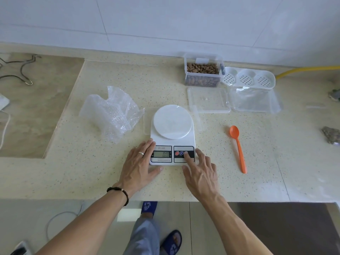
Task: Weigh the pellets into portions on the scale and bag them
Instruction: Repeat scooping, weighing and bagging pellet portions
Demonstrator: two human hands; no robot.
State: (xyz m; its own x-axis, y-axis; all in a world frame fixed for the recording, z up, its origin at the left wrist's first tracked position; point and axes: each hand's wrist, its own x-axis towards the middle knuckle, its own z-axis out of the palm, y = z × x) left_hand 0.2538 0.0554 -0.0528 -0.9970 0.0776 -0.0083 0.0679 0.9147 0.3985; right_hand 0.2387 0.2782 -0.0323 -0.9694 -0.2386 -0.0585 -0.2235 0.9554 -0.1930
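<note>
Fingers of both hands lie straight and relaxed, grasping nothing: the left hand (140,163) rests flat against the left side of the scale (172,137), steadying it, while one fingertip of the right hand (201,171) presses a button on the scale's right panel. From largest to smallest, the desk (95,173) carries everything. On it, crumpled bubble wrap (112,112) lies left of the scale, and clear bags (254,100) lie flat at the far right beside a clear lid (208,100). Behind the lid stands the open container (203,72) of brown pellets (202,68), well apart from the scale. The scale's round platform is bare and the display (161,154) seems to read zero. The orange spoon (238,147) lies to the right, within easy reach.

The step appears to be switching on or zeroing the scale. To do it well, the press should be short and light, with the steadying hand kept off the platform so no weight registers. If a bag or dish is to receive the pellets, it probably ought to sit on the platform before zeroing, so only pellets are counted.
</note>
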